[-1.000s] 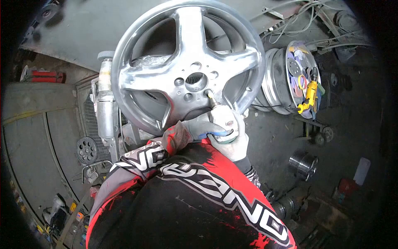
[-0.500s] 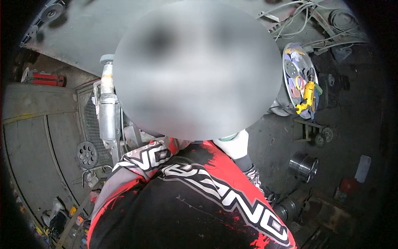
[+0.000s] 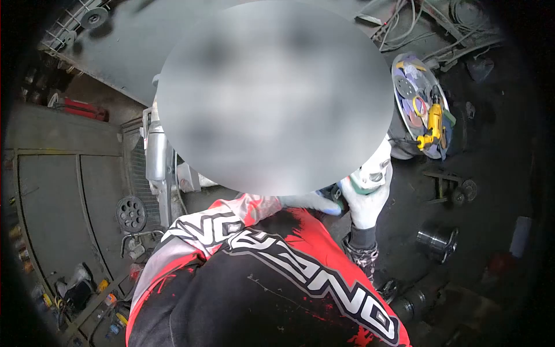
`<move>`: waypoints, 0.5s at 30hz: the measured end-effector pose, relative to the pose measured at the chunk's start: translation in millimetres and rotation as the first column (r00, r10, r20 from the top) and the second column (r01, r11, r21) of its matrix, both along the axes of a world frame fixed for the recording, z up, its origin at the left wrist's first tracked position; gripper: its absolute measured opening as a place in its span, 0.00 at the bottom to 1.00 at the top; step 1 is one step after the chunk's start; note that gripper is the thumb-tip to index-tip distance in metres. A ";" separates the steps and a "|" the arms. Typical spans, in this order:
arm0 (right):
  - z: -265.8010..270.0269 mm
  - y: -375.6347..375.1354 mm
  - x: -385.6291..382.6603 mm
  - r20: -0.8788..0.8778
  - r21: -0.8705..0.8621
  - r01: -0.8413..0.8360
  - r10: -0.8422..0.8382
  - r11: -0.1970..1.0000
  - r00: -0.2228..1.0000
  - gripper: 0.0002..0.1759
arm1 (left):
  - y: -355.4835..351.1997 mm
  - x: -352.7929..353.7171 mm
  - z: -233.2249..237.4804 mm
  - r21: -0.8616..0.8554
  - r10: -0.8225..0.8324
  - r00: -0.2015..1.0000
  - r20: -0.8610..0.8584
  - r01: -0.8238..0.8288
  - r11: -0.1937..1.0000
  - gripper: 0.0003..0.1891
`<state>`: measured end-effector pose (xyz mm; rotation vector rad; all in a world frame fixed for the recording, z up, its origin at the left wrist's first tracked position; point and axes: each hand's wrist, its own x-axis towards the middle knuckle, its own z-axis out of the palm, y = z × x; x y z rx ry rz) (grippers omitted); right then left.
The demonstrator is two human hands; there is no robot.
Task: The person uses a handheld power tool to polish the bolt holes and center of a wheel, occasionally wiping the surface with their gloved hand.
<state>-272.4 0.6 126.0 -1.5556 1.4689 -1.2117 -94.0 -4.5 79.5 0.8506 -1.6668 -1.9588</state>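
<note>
My right hand (image 3: 368,199), in a white glove with a dark cuff, is closed around the silver and green head of a power tool (image 3: 376,175) at the right of my body. My left hand (image 3: 315,202), in a grey glove with a blue fingertip, reaches across my front. Its fingers are closed at the tool's black part, beside the right hand. A large blurred oval covers the middle of the view and hides part of the tool and both hands' surroundings.
A tub (image 3: 395,92) of sanding discs stands at the right, with a yellow drill (image 3: 432,124) on top. A metal drum-shaped part (image 3: 437,241) and a wheeled frame (image 3: 448,188) are on the dark floor. A silver cylinder (image 3: 156,153) stands left, near a perforated disc (image 3: 132,214).
My right hand has moved right and up, and the power tool's silver head now shows. My left hand has come into view beside it. The view has shifted slightly.
</note>
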 end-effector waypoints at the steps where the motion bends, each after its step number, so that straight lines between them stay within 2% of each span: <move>1: -1.5 2.2 -5.5 0.076 0.020 0.017 -0.019 1.000 0.997 0.54 | 14.7 -15.0 0.0 0.132 0.036 0.996 -0.084 -0.025 0.991 0.42; 2: -6.4 4.8 -14.6 0.060 0.016 0.013 -0.014 1.000 0.998 0.54 | 22.7 -32.9 -19.1 0.054 0.046 0.992 -0.113 -0.040 0.998 0.41; 3: -11.6 10.4 -23.9 0.071 0.019 0.014 -0.015 1.000 0.997 0.54 | 29.2 -46.5 -17.5 -0.018 0.090 0.987 -0.131 -0.093 0.995 0.39; 5: -19.0 23.4 -41.1 0.049 -0.071 -0.022 0.025 0.997 0.999 0.53 | 39.2 -62.4 -15.2 -0.039 0.026 0.999 -0.035 -0.028 0.999 0.37; 7: -12.3 37.2 -54.6 0.074 -0.063 -0.076 0.081 0.995 0.994 0.53 | 61.8 -75.1 -6.1 -0.094 0.144 0.989 -0.020 -0.145 0.985 0.34; 9: -14.1 54.7 -70.3 0.489 0.191 -0.269 0.146 0.944 0.860 0.53 | 82.6 -85.8 -3.7 -0.043 0.163 0.987 -0.006 -0.163 0.986 0.32; 10: -21.7 60.3 -77.3 0.663 0.196 -0.360 0.147 0.912 0.734 0.51 | 90.8 -89.3 -5.0 -0.068 0.112 0.991 0.071 -0.107 0.992 0.32; 11: -24.7 68.8 -80.9 0.671 0.197 -0.359 0.142 0.912 0.728 0.51 | 97.3 -91.6 -6.5 -0.093 0.060 0.987 0.149 -0.046 0.995 0.32; 12: -23.9 76.7 -82.0 0.645 0.244 -0.301 0.077 0.922 0.760 0.50 | 105.9 -87.7 -12.8 -0.235 0.082 0.984 0.161 -0.043 0.971 0.33; 13: -24.1 84.4 -83.8 0.614 0.292 -0.248 0.018 0.924 0.789 0.49 | 107.1 -77.7 -3.8 -0.135 -0.008 0.953 0.304 0.051 0.990 0.28; 14: -31.4 91.6 -91.0 0.552 0.246 -0.239 0.067 0.939 0.831 0.48 | 114.8 -63.2 -10.3 -0.173 0.093 0.946 0.310 -0.040 0.984 0.25; 15: -49.8 96.2 -108.5 0.395 0.159 -0.162 0.088 0.974 0.915 0.49 | 124.4 -44.2 -20.7 -0.214 0.201 0.927 0.317 -0.137 0.967 0.21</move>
